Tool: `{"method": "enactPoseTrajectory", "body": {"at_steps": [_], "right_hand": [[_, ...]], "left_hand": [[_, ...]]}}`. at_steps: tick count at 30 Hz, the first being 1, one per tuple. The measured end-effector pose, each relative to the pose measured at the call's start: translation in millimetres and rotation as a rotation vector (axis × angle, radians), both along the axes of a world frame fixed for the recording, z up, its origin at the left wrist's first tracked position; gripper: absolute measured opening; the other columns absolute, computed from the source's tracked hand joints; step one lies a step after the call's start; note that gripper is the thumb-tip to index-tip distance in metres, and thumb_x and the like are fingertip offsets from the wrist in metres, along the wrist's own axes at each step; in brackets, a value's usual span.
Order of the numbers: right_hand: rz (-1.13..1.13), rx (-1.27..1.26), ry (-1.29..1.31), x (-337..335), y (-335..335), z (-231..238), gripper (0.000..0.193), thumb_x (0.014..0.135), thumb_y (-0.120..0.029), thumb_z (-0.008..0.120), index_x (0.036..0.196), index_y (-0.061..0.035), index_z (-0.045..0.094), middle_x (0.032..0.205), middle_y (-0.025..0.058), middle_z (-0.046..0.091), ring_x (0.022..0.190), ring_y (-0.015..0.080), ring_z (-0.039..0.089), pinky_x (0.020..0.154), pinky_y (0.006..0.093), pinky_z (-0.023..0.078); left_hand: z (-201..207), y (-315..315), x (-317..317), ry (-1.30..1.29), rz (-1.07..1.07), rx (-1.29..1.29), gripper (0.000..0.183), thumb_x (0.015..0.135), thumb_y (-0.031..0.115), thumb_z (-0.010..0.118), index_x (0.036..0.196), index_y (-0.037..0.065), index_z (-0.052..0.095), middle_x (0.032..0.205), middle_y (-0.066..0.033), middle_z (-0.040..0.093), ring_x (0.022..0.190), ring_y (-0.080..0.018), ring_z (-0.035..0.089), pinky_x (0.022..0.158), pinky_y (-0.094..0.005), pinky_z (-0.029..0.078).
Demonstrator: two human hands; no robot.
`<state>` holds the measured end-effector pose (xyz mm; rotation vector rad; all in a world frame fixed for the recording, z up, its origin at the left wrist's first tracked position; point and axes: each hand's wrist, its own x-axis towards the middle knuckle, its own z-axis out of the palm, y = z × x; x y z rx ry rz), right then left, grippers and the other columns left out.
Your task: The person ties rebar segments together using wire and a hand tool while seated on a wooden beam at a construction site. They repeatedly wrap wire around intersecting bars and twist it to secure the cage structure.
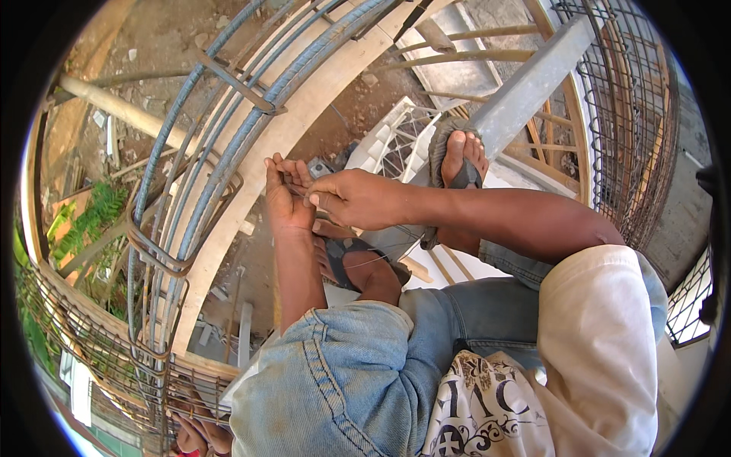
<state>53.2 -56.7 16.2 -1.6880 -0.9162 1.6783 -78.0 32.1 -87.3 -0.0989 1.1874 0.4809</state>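
My left hand (288, 199) is raised palm up, its fingers half curled around the ends of some thin wire. My right hand (352, 199) meets it from the right, thumb and forefinger pinched on the same wire at the left palm. Loose strands of the thin wire (397, 234) trail below my right hand, over my sandalled foot (346, 263). Just left of my hands runs a curved cage of steel reinforcing bars (217, 152) with bent stirrups around it. Neither hand touches the bars.
A curved wooden formwork board (324, 91) runs beside the bars, above rubble-strewn ground. My other foot (463, 156) rests by a grey beam (533, 84). More rebar mesh (620, 114) stands at the right. Another person's hand (194, 433) shows at the lower left.
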Motion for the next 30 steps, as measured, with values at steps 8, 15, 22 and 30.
{"method": "enactPoseTrajectory", "body": {"at_steps": [8,15,22,30], "right_hand": [[-0.352,-0.767,0.773,14,-28,-8,0.020,0.104,-0.025,0.046,0.108,-0.0080,0.055,0.065,-0.0055,0.040,0.051,0.0031,0.030,0.042,0.0205,0.025],[-0.033,-0.635,0.302,39,-8,-4,0.028,0.099,-0.021,0.048,0.116,-0.0024,0.060,0.070,0.0008,0.054,0.050,0.0104,0.043,0.042,0.0259,0.034],[-0.426,-0.398,-0.087,16,-11,-70,0.034,0.098,-0.021,0.052,0.122,-0.0011,0.064,0.084,0.0124,0.066,0.072,0.0180,0.061,0.068,0.0334,0.051],[-0.588,-0.189,-0.500,8,-1,-125,0.032,0.087,-0.021,0.056,0.108,-0.0037,0.072,0.098,0.0236,0.070,0.092,0.0353,0.070,0.085,0.0397,0.052]], "left_hand": [[13,1,12,0.235,-0.086,0.055,0.033,0.107,0.035,0.042,0.083,0.013,0.047,0.062,0.0041,0.037,0.046,-0.0095,0.025,0.041,-0.0268,0.024],[-15,15,38,0.217,-0.026,0.182,0.037,0.106,0.039,0.044,0.082,0.011,0.045,0.063,0.0026,0.032,0.051,-0.0099,0.025,0.044,-0.0280,0.027],[-27,14,51,0.289,-0.541,0.425,0.047,0.102,0.035,0.053,0.125,-0.006,0.054,0.106,-0.0216,0.063,0.096,-0.0304,0.062,0.082,-0.0394,0.051],[-58,46,18,1.008,-1.311,2.035,0.050,0.094,0.038,0.066,0.124,-0.002,0.063,0.123,-0.0231,0.064,0.119,-0.0368,0.057,0.100,-0.0454,0.044]]}}
